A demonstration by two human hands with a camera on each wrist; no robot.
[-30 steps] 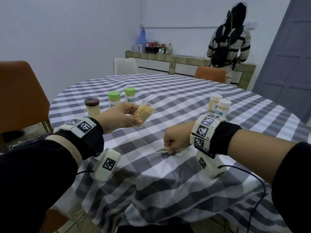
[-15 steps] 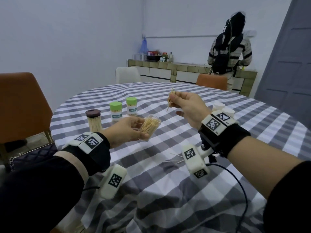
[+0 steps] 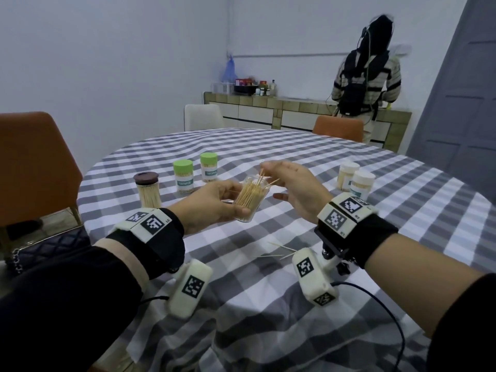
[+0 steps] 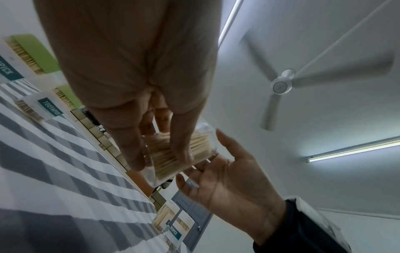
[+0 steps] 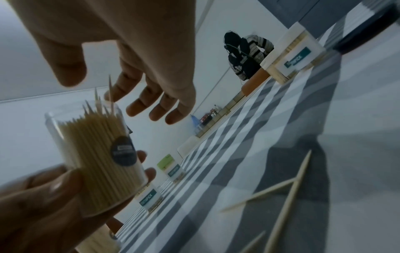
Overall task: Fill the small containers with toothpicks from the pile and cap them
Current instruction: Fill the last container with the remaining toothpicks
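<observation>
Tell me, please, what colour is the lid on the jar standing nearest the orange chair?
Dark brown lid, seen best in the head view.

left hand [image 4: 138, 71] grips toothpick container [image 4: 184, 152] | right hand [image 4: 233, 184] spread beside

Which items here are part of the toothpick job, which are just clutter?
Job:
- clear container, held by left hand
- right hand
- loose toothpicks
- capped containers

Lying about:
- quilted bag
- orange chair
- sideboard bottles

Black sleeves [image 3: 67, 285] — white tagged wristbands [image 3: 149, 224]
</observation>
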